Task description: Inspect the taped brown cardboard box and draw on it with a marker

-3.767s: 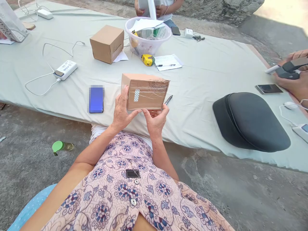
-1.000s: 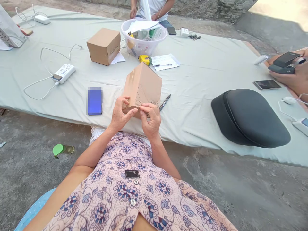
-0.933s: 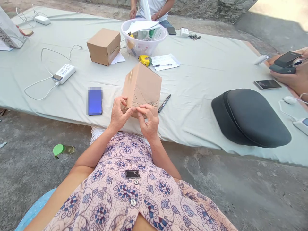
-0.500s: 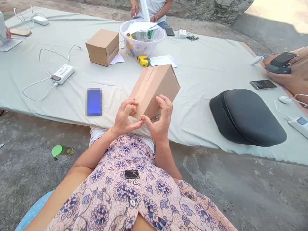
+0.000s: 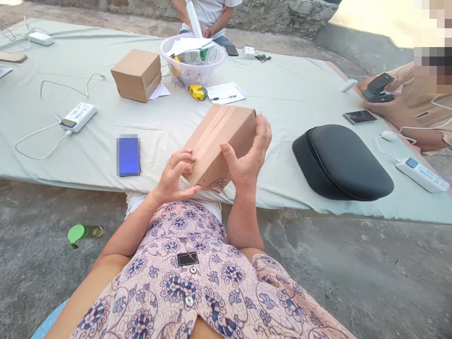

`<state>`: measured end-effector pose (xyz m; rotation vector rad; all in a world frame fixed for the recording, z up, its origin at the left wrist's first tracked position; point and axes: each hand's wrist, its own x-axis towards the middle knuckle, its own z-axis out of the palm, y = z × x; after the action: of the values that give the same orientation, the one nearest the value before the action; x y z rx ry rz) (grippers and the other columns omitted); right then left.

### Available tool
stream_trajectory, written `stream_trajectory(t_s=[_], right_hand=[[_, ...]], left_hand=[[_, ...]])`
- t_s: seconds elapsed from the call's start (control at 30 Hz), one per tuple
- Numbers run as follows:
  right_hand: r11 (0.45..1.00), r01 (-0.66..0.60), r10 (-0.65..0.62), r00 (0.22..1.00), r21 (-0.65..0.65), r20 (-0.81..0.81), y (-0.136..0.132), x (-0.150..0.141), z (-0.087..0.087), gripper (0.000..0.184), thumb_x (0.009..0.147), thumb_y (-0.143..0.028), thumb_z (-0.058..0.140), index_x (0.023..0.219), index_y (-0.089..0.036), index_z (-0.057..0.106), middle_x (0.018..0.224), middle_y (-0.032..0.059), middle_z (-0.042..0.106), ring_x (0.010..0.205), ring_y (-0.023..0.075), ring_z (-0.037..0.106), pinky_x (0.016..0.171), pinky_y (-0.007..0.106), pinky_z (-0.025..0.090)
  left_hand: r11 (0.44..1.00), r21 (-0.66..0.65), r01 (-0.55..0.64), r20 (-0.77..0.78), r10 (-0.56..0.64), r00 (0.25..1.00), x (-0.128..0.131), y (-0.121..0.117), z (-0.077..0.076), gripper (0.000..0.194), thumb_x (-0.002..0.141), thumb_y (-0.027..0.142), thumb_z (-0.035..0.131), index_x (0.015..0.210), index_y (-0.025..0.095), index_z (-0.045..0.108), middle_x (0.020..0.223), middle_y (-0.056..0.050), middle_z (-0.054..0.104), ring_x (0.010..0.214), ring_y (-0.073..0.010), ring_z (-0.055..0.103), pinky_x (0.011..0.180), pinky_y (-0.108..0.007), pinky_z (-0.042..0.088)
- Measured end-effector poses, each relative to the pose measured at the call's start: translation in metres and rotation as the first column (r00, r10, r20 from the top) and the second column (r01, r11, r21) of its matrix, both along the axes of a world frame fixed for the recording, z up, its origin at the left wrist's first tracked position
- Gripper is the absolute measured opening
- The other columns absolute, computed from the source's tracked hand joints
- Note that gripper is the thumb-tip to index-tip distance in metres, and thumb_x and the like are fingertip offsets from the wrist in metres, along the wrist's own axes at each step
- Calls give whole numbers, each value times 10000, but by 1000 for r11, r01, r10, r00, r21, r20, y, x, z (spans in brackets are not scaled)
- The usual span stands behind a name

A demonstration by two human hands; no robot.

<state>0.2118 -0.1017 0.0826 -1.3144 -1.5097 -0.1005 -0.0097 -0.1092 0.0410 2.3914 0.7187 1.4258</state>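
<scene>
A brown cardboard box is tilted in front of me at the table's near edge, a strip of tape along its top and dark scribbled marks low on its near end. My left hand grips its near left corner, fingers on top and thumb below. Against the right side rests my right hand, its fingers reaching the far right edge and its thumb spread on the side face. The box's underside is hidden.
On the cloth-covered table are another cardboard box, a basin, a yellow tape measure, a blue pixelated rectangle, a white power bank and a black case. Two other people sit around it.
My right hand has moved from the box's near end, by my left thumb, out to its right side and far edge. The box has turned slightly. My view has shifted rightward.
</scene>
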Motion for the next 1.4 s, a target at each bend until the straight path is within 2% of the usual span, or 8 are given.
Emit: stream_trajectory(t_s=[0.13,0.3,0.6,0.8,0.97,1.1,1.2,1.4], right_hand=[[999,-47,47,998,3,-44,15,15,6,626,935,-641,542,1453,-305,444,1463,94,524,1427,340,478,1152,663,413],[996,-82,84,981,15,-173,25,23,10,444,981,-605,473,1218,-245,578,1142,49,638,1148,248,653,1019,512,553],[984,-169,175,964,49,-200,31,16,27,449,1006,-627,396,1024,-231,606,981,16,621,1021,211,661,887,418,582],[970,-242,242,954,23,-177,15,-7,41,399,1013,-578,442,984,-234,642,898,-4,621,964,173,656,851,347,575],[963,-262,271,937,69,-219,8,-25,46,329,1004,-539,504,947,-254,661,879,-15,651,898,148,656,846,326,571],[964,-259,267,947,63,-181,7,-36,48,284,1005,-494,530,915,-260,663,880,-13,684,869,150,660,859,342,557],[964,-258,263,961,60,-86,2,-48,51,272,1013,-475,523,906,-266,661,908,-4,711,910,169,672,907,379,538],[973,-229,226,970,25,89,-9,-64,55,251,1027,-454,501,935,-281,657,975,0,737,990,197,682,993,432,484]], left_hand=[[999,18,28,14,-29,999,-3,1,0,355,815,463,712,946,249,460,1189,-117,600,1340,-332,539,1084,-575,493],[999,-34,31,-36,-33,999,-6,0,0,368,812,532,682,909,249,467,1175,-125,607,1340,-330,532,1086,-582,497],[999,7,53,-3,-53,999,-17,2,-9,365,843,513,664,975,255,442,1243,-134,576,1374,-316,512,1110,-597,478],[993,-117,2,-30,-6,1000,-40,-9,-24,423,867,566,658,1021,238,439,1565,-224,370,1520,-362,349,1156,-619,404],[904,-428,-10,-49,-13,999,-56,-21,-24,541,818,635,701,1067,238,431,1670,-224,188,1568,-385,260,1219,-599,321],[781,-623,-41,-53,10,999,-59,-27,-12,662,713,716,750,1041,234,438,1672,-216,225,1549,-415,287,1226,-601,290],[741,-670,-48,-17,49,999,-56,-25,-2,671,693,725,758,1019,237,434,1638,-192,314,1526,-401,327,1230,-582,271],[736,-677,13,96,72,993,-49,-11,7,573,731,640,761,959,249,409,1546,-134,450,1418,-329,459,1157,-513,365]])
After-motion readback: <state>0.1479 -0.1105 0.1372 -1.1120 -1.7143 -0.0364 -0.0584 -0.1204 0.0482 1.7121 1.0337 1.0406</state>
